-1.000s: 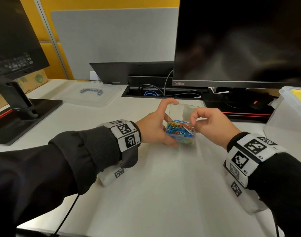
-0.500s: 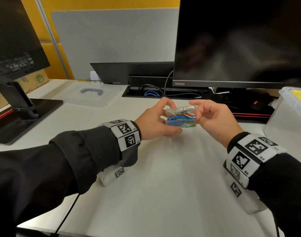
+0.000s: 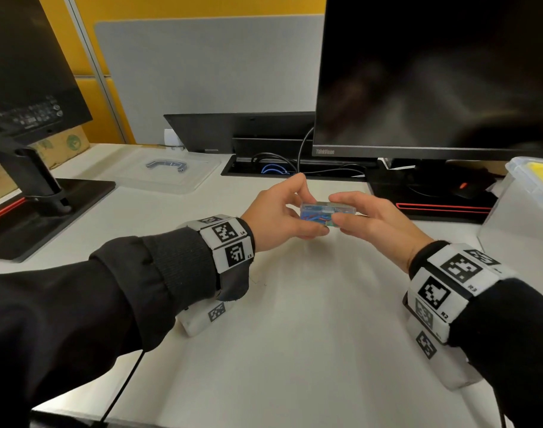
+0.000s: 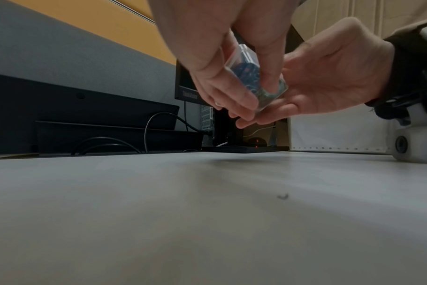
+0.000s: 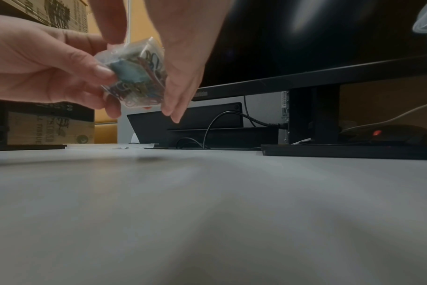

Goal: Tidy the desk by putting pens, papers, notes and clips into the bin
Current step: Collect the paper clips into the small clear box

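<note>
White desk (image 3: 295, 350), both hands, left hand (image 3: 276, 217) and right hand (image 3: 378, 220), fingers clamped on clip box (image 3: 327, 213) left of bin (image 3: 517, 211); light, slick plastic (grip ends, lid may pop)

Clip box (image 3: 327, 210) between both hands (image 3: 326, 217)

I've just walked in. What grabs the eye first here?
A small clear box of coloured paper clips, held above the white desk between the left hand and right hand. Behind looms a big dark monitor; a clear plastic bin stands at the right edge.
</note>
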A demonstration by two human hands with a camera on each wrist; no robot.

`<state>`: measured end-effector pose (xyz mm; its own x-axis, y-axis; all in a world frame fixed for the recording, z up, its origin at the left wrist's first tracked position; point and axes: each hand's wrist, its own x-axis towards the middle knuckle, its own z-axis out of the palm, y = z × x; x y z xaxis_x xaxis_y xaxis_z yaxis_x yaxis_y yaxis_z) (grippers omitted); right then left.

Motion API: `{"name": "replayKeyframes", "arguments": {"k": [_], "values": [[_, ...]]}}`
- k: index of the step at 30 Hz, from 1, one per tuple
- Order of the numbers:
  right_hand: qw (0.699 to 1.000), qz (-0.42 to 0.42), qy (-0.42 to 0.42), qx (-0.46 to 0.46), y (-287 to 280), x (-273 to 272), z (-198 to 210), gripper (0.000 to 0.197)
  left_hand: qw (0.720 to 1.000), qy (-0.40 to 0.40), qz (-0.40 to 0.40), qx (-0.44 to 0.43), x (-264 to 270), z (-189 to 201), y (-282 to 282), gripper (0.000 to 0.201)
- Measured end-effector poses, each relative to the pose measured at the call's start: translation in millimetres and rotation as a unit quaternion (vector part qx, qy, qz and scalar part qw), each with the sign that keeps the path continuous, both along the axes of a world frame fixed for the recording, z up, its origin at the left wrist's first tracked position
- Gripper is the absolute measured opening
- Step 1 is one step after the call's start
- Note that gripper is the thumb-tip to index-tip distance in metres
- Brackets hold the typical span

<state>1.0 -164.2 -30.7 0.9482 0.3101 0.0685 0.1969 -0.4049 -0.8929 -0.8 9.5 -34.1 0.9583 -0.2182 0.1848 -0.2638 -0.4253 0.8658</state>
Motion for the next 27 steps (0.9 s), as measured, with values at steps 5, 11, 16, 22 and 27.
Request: {"name": "replayKeyframes", "arguments": {"k": [5, 11, 16, 22, 27], "values": [[0.999, -0.005, -0.023, 0.024, -0.3, -0.6, -0.7, 0.045, 0.999, -0.027, -0.009, 0.031, 0.6, -1.5, 1.9, 0.043], [0.997, -0.023, -0.052, 0.047, -0.6, 0.8, -1.4, 0.054, 0.999, -0.002, -0.039, 0.007, -2.3, 1.0, -0.7, 0.033], [0.997, -0.036, -0.044, 0.06, -0.5, 2.0, -3.2, 0.052, 0.998, 0.015, -0.048, 0.03, -1.2, 3.3, -0.8, 0.051], [0.997, -0.003, -0.043, 0.057, 2.3, 2.1, -4.1, 0.039, 0.994, -0.005, -0.082, 0.077, -6.6, 5.0, -3.1, 0.073], [0.997, 0.0, -0.03, 0.069, 2.8, -0.5, -1.5, 0.038, 0.994, -0.004, -0.072, 0.083, -3.4, 0.5, -1.3, 0.081]]}}
